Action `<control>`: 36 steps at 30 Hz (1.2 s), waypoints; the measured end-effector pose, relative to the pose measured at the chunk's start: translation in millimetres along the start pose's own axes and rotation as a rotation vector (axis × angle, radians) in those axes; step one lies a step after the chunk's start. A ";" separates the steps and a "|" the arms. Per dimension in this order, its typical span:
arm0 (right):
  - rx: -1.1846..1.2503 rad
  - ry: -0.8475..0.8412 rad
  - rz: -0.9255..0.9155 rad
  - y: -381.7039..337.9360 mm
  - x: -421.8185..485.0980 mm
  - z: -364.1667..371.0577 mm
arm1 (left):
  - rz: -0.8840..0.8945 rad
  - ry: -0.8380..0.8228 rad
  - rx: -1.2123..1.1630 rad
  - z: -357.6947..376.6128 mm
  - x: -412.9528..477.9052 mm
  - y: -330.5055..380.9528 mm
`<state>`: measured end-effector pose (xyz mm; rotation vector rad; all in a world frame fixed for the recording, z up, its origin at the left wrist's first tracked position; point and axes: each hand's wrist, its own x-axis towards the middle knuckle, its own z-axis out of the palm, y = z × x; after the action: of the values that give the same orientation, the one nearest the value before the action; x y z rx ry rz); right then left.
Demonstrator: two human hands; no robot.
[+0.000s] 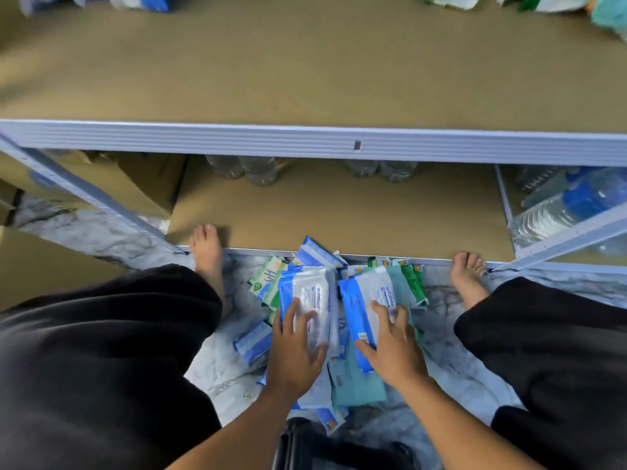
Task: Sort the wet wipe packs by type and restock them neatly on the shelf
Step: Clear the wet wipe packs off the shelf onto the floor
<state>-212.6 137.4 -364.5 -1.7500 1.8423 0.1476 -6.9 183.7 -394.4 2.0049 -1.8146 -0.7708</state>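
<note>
A heap of wet wipe packs (339, 337) lies on the marbled floor between my feet, in front of the shelf. My left hand (297, 351) grips a blue-and-white pack (314, 293), fingers on top and thumb at its right side. My right hand (395, 347) grips a second blue-and-white pack (364, 301), thumb under its near edge. Teal packs (356, 383) and green-and-white packs (268, 279) lie beneath and beside them. The upper shelf board (305, 69) has blue packs (142, 1) at its far left and green packs (451, 0) at its far right.
The lower shelf board (339, 215) carries water bottles (258, 169) at the back. More bottles (573, 205) lie to the right. Cardboard boxes (112, 184) stand at the left. My bare feet (208, 256) touch the shelf's front edge. A dark object (339, 446) sits below the heap.
</note>
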 end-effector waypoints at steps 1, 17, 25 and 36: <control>-0.024 -0.004 0.003 4.2 -2.1 2.0 | -0.033 -0.001 -0.024 -0.7 -2.7 -0.9; -0.129 -0.135 -0.104 -25.8 -36.1 -38.3 | -0.387 -0.396 -0.046 -53.9 -9.5 6.4; -0.257 -0.136 -0.181 -56.8 -59.0 -83.9 | -0.138 -0.419 0.218 -113.4 -6.5 53.1; -0.226 0.172 -0.457 -162.7 -71.4 -239.2 | 0.151 -0.039 0.526 -299.8 26.8 142.3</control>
<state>-141.7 68.0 -83.5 -2.3585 1.5327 0.0249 56.2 104.0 -77.3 2.1187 -2.3451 -0.3056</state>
